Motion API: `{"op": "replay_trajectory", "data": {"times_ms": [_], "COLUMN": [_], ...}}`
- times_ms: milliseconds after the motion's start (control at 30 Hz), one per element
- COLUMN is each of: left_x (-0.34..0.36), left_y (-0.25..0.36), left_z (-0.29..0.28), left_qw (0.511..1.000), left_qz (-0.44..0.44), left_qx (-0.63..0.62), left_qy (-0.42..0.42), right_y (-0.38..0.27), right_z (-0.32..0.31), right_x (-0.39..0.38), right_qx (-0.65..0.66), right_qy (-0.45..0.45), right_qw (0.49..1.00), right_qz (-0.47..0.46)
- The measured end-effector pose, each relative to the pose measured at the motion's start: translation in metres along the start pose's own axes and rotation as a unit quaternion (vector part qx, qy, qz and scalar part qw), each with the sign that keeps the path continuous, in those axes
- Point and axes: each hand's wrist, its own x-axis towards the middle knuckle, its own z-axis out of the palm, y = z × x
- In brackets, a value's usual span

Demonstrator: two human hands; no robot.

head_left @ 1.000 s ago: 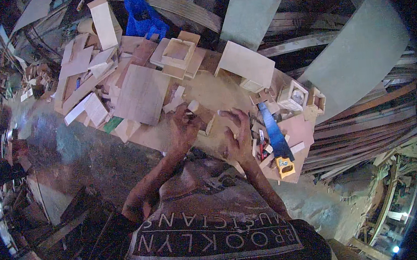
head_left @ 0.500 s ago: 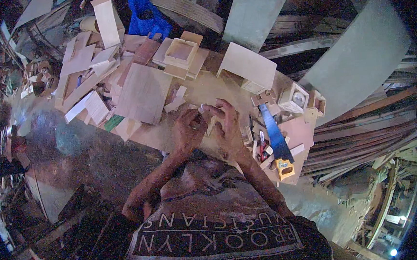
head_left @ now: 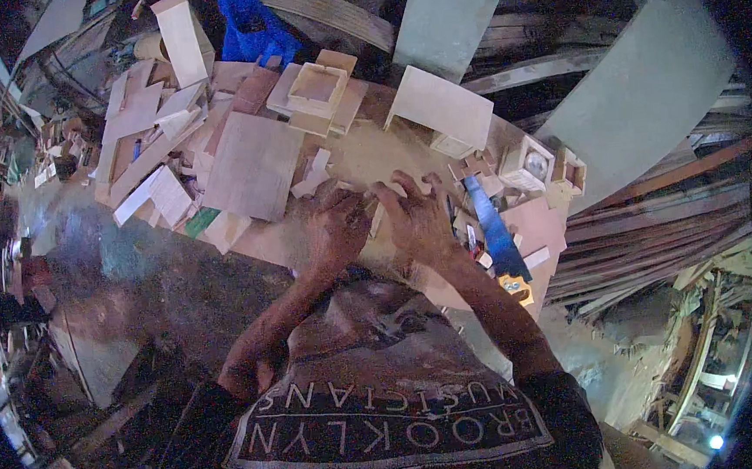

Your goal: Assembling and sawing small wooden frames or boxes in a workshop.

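My left hand (head_left: 338,228) is over the workbench (head_left: 388,159) near its front edge. Its fingers are bent and pressed together, and a bit of pale wood (head_left: 348,186) shows by the fingertips. What those fingers hold is mostly hidden. Close by on the right, my right hand (head_left: 417,220) has its fingers bent but spread, with nothing visible in them. A narrow light strip of wood (head_left: 377,220) lies in the gap between both hands. Small cut scraps (head_left: 312,174) lie just beyond the left hand.
A handsaw (head_left: 495,222) with a yellow handle lies to the right among offcuts. Behind it are small wooden boxes (head_left: 525,165) and a board-topped piece (head_left: 441,108). A square panel (head_left: 253,166) and stacked boards fill the left; a blue bag (head_left: 255,29) is at the back.
My hands have moved slightly apart, the right one shifting right with its fingers spreading. The left fingers have turned downward. The whole view has shifted a little.
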Motion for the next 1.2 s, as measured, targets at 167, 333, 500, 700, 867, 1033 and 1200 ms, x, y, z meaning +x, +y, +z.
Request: {"op": "replay_trajectory", "data": {"times_ms": [167, 333, 500, 700, 867, 1033, 1200], "left_x": [0.005, -0.002, 0.012, 0.055, 0.063, 0.052, 0.047], "left_y": [-0.01, -0.049, -0.082, -0.08, -0.098, -0.135, -0.151], "left_z": [0.004, 0.025, 0.032, 0.041, 0.086, 0.117, 0.126], "left_qw": [0.983, 0.941, 0.934, 0.967, 0.899, 0.902, 0.895], "left_qz": [-0.11, -0.154, -0.144, 0.137, 0.182, 0.229, 0.268], "left_qx": [-0.123, -0.292, -0.323, 0.053, 0.135, 0.147, 0.204], "left_qy": [-0.076, -0.076, -0.054, -0.211, -0.375, -0.335, -0.294], "right_y": [0.005, 0.021, 0.054, 0.051, 0.049, 0.051, 0.051], "right_z": [-0.003, -0.001, 0.013, 0.05, 0.097, 0.138, 0.154], "right_x": [0.005, -0.007, -0.047, -0.089, -0.061, -0.025, -0.014], "right_qx": [0.031, 0.138, 0.492, 0.35, 0.306, 0.295, 0.306], "right_qy": [-0.004, 0.083, 0.205, 0.162, 0.089, 0.07, -0.001], "right_qw": [0.998, 0.978, 0.774, 0.844, 0.877, 0.91, 0.899], "right_qz": [0.061, 0.13, 0.342, 0.372, 0.359, 0.282, 0.313]}}
